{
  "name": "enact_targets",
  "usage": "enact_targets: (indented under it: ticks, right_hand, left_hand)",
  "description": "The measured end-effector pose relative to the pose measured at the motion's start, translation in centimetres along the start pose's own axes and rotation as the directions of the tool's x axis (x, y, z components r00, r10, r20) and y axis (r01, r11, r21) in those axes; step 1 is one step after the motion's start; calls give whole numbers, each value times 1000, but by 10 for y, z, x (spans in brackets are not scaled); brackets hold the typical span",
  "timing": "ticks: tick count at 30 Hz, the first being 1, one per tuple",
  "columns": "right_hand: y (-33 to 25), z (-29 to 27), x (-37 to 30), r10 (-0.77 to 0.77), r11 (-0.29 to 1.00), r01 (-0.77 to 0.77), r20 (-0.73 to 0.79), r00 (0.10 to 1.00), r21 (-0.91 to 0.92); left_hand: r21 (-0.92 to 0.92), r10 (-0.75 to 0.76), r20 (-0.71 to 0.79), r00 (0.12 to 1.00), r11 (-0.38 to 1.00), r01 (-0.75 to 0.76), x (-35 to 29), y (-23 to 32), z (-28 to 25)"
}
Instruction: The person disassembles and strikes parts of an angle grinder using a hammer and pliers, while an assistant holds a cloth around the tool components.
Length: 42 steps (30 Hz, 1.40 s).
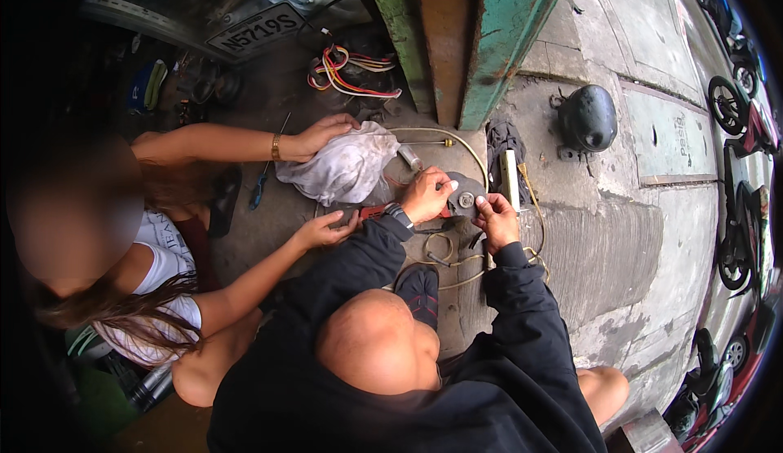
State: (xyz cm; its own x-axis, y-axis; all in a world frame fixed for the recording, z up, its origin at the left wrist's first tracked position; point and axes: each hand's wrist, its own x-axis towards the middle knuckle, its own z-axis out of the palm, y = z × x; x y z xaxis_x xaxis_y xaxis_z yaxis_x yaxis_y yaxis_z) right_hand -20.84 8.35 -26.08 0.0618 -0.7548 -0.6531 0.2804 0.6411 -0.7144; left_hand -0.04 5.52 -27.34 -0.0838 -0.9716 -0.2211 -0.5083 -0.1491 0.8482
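In front of my knees is a red and dark tool that looks like an angle grinder, with a dark grey disc point(465, 185) and a round metal nut at its centre. My left hand point(429, 196), a watch on its wrist, curls over the disc's left side with thumb and fingers pinched; what they grip is hidden. At the disc's right edge, thumb and fingertips of my right hand point(498, 222) close on the rim. Left of my hands, another person's hand point(325, 137) holds a crumpled whitish cloth point(342, 163); that person's other hand point(326, 231) is held out near my left forearm.
A beige cord point(481, 159) loops around the work to a pale power strip point(510, 177). A blue-handled screwdriver point(257, 192) lies left; bundled wires point(347, 74) lie further back. Green metal posts point(506, 45) stand ahead. A black rounded compressor point(587, 119) sits on the pavement. Motorcycles point(734, 114) are parked far right.
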Motion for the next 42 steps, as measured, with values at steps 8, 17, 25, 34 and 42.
enact_targets:
  ticks: [8,17,25,34,42]
  right_hand:
    - [-3,-6,-12,15,997,-11,-44,999,79]
    - [20,-70,-65,-466,359,263,73,882,-895]
    - [58,-61,-115,-334,231,119,37,942,-966]
    - [65,-69,-114,-293,94,145,112,950,-985]
    - [67,-66,-110,-285,115,81,45,957,-990]
  left_hand:
    - [69,122,-226,967,992,-109,-48,34,-9]
    - [129,161,-228,960,983,-134,-92,5,-26]
    - [108,173,-172,970,982,-156,-67,55,-17]
    - [204,115,-142,983,975,-85,9,26,-52]
    - [619,420,-5,907,714,-327,72,-13,-55]
